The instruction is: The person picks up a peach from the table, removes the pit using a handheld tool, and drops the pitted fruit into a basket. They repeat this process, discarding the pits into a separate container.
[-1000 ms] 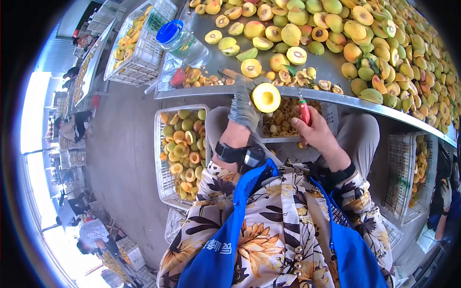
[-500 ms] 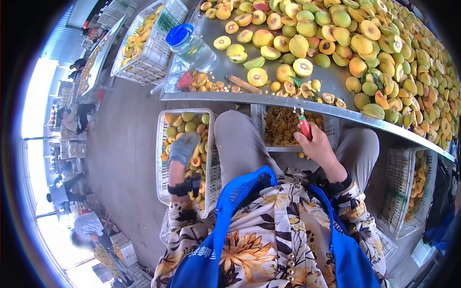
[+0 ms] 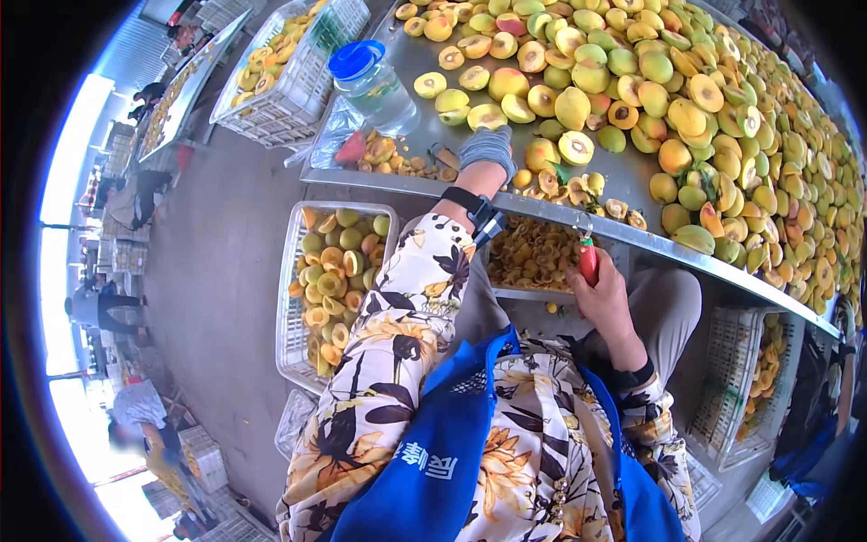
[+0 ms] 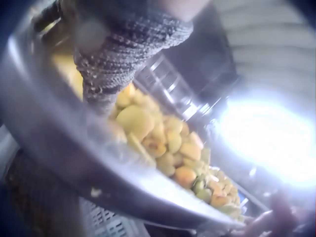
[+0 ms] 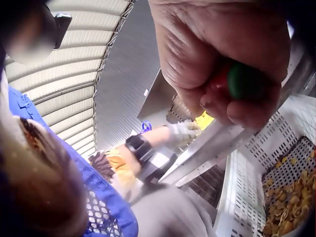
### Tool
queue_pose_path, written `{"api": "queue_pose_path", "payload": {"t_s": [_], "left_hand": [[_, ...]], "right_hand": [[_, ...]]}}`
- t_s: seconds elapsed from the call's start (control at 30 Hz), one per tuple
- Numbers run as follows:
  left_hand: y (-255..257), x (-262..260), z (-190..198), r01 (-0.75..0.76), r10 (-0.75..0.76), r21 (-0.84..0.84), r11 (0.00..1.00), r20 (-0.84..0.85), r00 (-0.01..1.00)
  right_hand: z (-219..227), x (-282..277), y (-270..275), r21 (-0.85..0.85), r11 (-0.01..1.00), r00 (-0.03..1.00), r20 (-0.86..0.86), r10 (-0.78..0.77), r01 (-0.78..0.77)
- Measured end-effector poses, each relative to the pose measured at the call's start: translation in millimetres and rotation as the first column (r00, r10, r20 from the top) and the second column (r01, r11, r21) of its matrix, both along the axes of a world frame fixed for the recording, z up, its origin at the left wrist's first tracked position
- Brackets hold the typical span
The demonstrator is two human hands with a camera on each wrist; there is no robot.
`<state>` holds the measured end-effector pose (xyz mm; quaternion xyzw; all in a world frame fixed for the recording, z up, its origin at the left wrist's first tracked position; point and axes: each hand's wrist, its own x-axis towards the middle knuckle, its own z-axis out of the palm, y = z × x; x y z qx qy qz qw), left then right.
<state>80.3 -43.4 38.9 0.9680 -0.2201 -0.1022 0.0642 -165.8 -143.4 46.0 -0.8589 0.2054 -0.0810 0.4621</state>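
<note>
My left hand (image 3: pixel 488 154), in a grey knitted glove, reaches over the metal table's front edge. Its fingers hold a halved peach (image 3: pixel 488 116), whose yellow flesh also shows at the fingertips in the right wrist view. The glove hides part of it. In front of my lap, my bare right hand (image 3: pixel 603 294) grips the red handle (image 3: pixel 588 262) of a pitting tool. A small metal loop (image 3: pixel 584 222) tops it, close to the table edge. The right wrist view shows the handle's green end (image 5: pixel 245 81) inside the curled fingers.
A large heap of halved peaches (image 3: pixel 695 117) covers the metal table (image 3: pixel 623 176). A blue-lidded water jug (image 3: pixel 375 90) stands at its left. Below are a white crate of peach halves (image 3: pixel 330 289) and a crate of pits and scraps (image 3: pixel 533 253). Another crate (image 3: pixel 731 379) stands at right.
My left hand went from holding a pitted peach half over my lap to the left crate, then back up to the table without that half. My right hand stays low, holding the tool.
</note>
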Motion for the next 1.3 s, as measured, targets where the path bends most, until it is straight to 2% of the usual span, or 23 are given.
{"api": "queue_pose_path", "payload": {"t_s": [0.07,0.13,0.17,0.3,0.37,0.4,0.47,0.5,0.53,0.6,0.63,0.67,0.73,0.77,0.8,0.87,0.9,0.93,1.0,1.07,1.1,1.27,1.3], "left_hand": [[-4.2,-1.1,9.6,-0.009,0.012,0.036,0.999,-0.063,0.998],[7.7,-9.2,13.5,-0.108,0.053,-0.353,0.929,-0.161,0.986],[13.9,-19.6,13.1,-0.128,-0.048,-0.657,0.743,-0.243,0.969],[17.7,-68.4,20.3,-0.31,-0.104,-0.704,0.639,-0.478,0.872],[20.5,-98.6,35.1,-0.34,-0.205,-0.839,0.425,-0.455,0.867],[24.6,-105.0,38.4,-0.337,-0.212,-0.839,0.426,-0.455,0.865],[36.1,-114.1,41.9,-0.527,-0.222,-0.807,0.266,-0.583,0.781],[36.5,-121.3,39.4,-0.465,-0.318,-0.878,0.11,-0.475,0.821],[34.3,-122.4,34.3,-0.467,-0.319,-0.877,0.11,-0.476,0.819],[31.6,-123.6,9.0,-0.61,-0.506,-0.79,-0.063,-0.502,0.702],[40.4,-126.2,-63.0,-0.568,-0.342,-0.81,0.144,-0.58,0.739],[40.3,-126.9,-48.9,-0.57,-0.339,-0.809,0.142,-0.581,0.74],[39.2,-126.0,-4.1,-0.84,-0.688,-0.518,-0.161,-0.551,0.472],[51.1,-111.2,4.1,-0.926,-0.883,-0.376,0.041,-0.447,0.142],[47.5,-111.6,9.4,-0.925,-0.884,-0.378,0.037,-0.445,0.146],[36.3,-115.9,28.3,-0.918,-0.51,-0.3,-0.259,-0.765,0.394],[44.8,-115.4,29.1,-0.874,-0.481,-0.46,-0.158,-0.737,0.475],[45.3,-115.4,29.0,-0.875,-0.481,-0.458,-0.158,-0.738,0.473],[46.0,-115.2,28.7,-0.871,-0.502,-0.48,-0.105,-0.73,0.463],[46.1,-115.2,28.3,-0.862,-0.525,-0.505,-0.048,-0.721,0.452],[46.1,-115.4,28.0,-0.855,-0.536,-0.518,-0.021,-0.716,0.447],[46.6,-122.6,20.0,-0.812,-0.572,-0.577,0.086,-0.697,0.433],[46.6,-131.1,8.7,-0.694,-0.539,-0.72,-0.019,-0.577,0.613]], "right_hand": [[6.6,3.2,-2.8,-0.003,1.0,1.0,0.005,0.002,-0.002],[13.7,11.6,-2.5,0.009,1.0,1.0,0.008,-0.01,0.01],[16.8,18.5,-1.8,0.02,1.0,0.998,0.059,-0.024,0.022],[24.9,46.0,11.4,0.119,0.993,0.966,0.258,-0.027,-0.005],[20.8,53.4,15.3,0.08,0.997,0.939,0.344,-0.022,-0.006],[16.1,56.1,15.0,0.039,0.999,0.903,0.429,-0.011,-0.007],[14.9,54.5,11.4,0.138,0.988,0.891,0.455,-0.005,-0.065],[29.0,50.9,9.7,0.587,0.793,0.937,0.344,-0.062,-0.163],[36.6,48.2,9.5,0.898,0.401,0.974,0.22,-0.054,-0.18],[38.1,49.5,24.2,0.931,0.309,0.964,0.238,-0.115,-0.193],[39.7,49.9,31.4,0.96,0.24,0.966,0.191,-0.177,-0.146],[40.7,50.0,37.8,0.981,0.167,0.963,0.138,-0.232,-0.1],[30.1,47.7,45.3,0.974,0.225,0.966,0.086,-0.242,-0.031],[28.3,46.1,47.1,0.936,0.353,0.986,0.053,-0.16,0.007],[28.6,45.3,48.3,0.879,0.476,0.997,0.011,-0.082,0.029],[28.9,39.1,38.2,0.847,0.531,1.0,-0.026,0.007,0.018],[22.7,38.9,33.5,0.488,0.872,0.985,0.157,-0.064,-0.021],[18.6,37.6,28.3,0.011,0.999,0.938,0.344,-0.039,0.037],[34.7,34.8,16.7,0.057,0.998,0.986,0.165,-0.007,-0.002],[35.6,35.3,11.8,0.039,0.971,0.959,0.174,0.224,-0.234],[38.4,36.0,8.8,0.081,0.937,0.94,0.037,0.338,-0.34],[26.0,40.3,21.2,0.149,0.974,0.965,0.225,0.137,-0.173],[26.4,41.2,24.3,0.45,0.883,0.983,0.174,0.054,-0.129]]}}
